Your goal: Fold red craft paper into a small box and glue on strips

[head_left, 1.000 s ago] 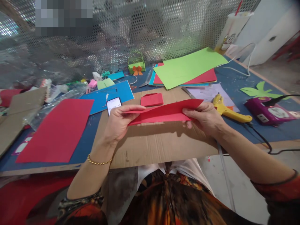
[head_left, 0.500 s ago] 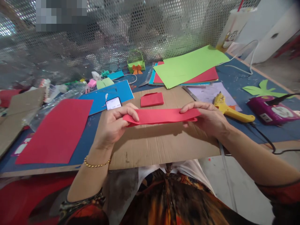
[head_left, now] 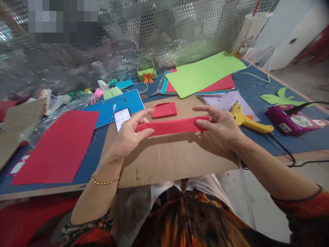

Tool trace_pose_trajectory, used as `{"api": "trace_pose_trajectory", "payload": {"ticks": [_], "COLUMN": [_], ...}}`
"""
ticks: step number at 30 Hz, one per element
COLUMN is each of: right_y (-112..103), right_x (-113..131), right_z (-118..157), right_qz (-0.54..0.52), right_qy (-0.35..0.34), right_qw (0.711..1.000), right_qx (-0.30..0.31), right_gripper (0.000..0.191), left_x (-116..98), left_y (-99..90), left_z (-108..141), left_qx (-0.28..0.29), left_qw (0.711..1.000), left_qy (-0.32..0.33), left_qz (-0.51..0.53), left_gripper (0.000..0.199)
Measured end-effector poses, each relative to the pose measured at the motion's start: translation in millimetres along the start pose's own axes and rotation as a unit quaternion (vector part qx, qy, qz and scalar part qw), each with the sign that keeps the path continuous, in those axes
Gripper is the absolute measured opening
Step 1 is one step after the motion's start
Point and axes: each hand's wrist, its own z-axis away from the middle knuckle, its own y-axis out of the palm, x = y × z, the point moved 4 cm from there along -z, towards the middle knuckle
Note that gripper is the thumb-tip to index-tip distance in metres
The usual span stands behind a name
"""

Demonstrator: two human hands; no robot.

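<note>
A long folded strip of red paper (head_left: 174,127) is held level above the brown cardboard sheet (head_left: 164,157). My left hand (head_left: 132,132) grips its left end, thumb across the front and fingers behind. At the right end, my right hand (head_left: 218,125) pinches the strip between thumb and fingers, its index finger stretched out above. Just beyond the strip, a smaller folded red paper piece (head_left: 165,110) lies on the cardboard. Near my left hand lies a phone (head_left: 122,118) with a timer on its screen.
A yellow glue gun (head_left: 250,123) and a purple power socket (head_left: 289,120) with black cables sit at the right. Green sheets (head_left: 205,73) lie at the back near a small green basket (head_left: 146,71). A large red sheet (head_left: 59,147) lies left; a cup (head_left: 250,34) stands back right.
The strip has turned so its front face shows as one narrow band. My thumbs have come round to the front, and my right index finger has lifted away from the paper.
</note>
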Motion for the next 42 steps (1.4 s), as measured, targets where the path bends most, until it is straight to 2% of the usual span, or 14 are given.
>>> {"api": "trace_pose_trajectory", "payload": {"ticks": [3, 9, 14, 17, 20, 23, 27, 31, 33, 35, 37, 38, 42], "right_y": [-5, -5, -5, -4, 2, 7, 6, -5, -12, -17, -13, -8, 25], "right_x": [7, 36, 54, 58, 61, 63, 60, 55, 56, 62, 71, 74, 77], "right_z": [-2, -3, 0, 4, 9, 15, 19, 20, 18, 15, 11, 8, 3], "right_qz": [0.075, 0.088, 0.099, 0.105, 0.113, 0.118, 0.116, 0.152, 0.207, 0.277, 0.337, 0.364, 0.464], "right_qy": [-0.033, -0.067, -0.079, -0.089, -0.103, -0.106, -0.099, -0.106, -0.123, -0.158, -0.195, -0.207, -0.215], "right_qw": [0.997, 0.993, 0.99, 0.988, 0.985, 0.984, 0.984, 0.976, 0.963, 0.944, 0.918, 0.905, 0.845], "right_qx": [0.006, 0.032, 0.055, 0.063, 0.074, 0.085, 0.096, 0.117, 0.116, 0.09, 0.069, 0.074, 0.159], "right_gripper": [0.029, 0.036, 0.05, 0.049, 0.046, 0.043, 0.042, 0.044, 0.045, 0.045, 0.045, 0.044, 0.032], "left_x": [-5, -15, -34, -43, -50, -52, -52, -50, -49, -49, -51, -52, -58], "left_y": [1.7, -3.3, -1.5, 9.1, 24.9, 38.1, 45.8, 47.6, 48.7, 51.6, 55.9, 58.3, 66.3], "left_z": [-3, -10, -11, -10, -10, -12, -15, -16, -17, -18, -20, -21, -23], "left_qx": [0.033, 0.046, 0.163, 0.243, 0.3, 0.307, 0.271, 0.282, 0.296, 0.311, 0.324, 0.328, 0.341], "left_qw": [0.996, 0.988, 0.965, 0.953, 0.941, 0.939, 0.953, 0.95, 0.946, 0.94, 0.934, 0.932, 0.927], "left_qy": [-0.006, 0.02, 0.001, -0.043, -0.054, -0.054, -0.056, -0.074, -0.081, -0.08, -0.074, -0.071, -0.067], "left_qz": [-0.08, -0.144, -0.206, -0.174, -0.145, -0.147, -0.126, -0.108, -0.106, -0.115, -0.129, -0.135, -0.142], "left_gripper": [0.013, 0.015, 0.016, 0.016, 0.019, 0.031, 0.029, 0.028, 0.027, 0.027, 0.026, 0.024, 0.022]}}
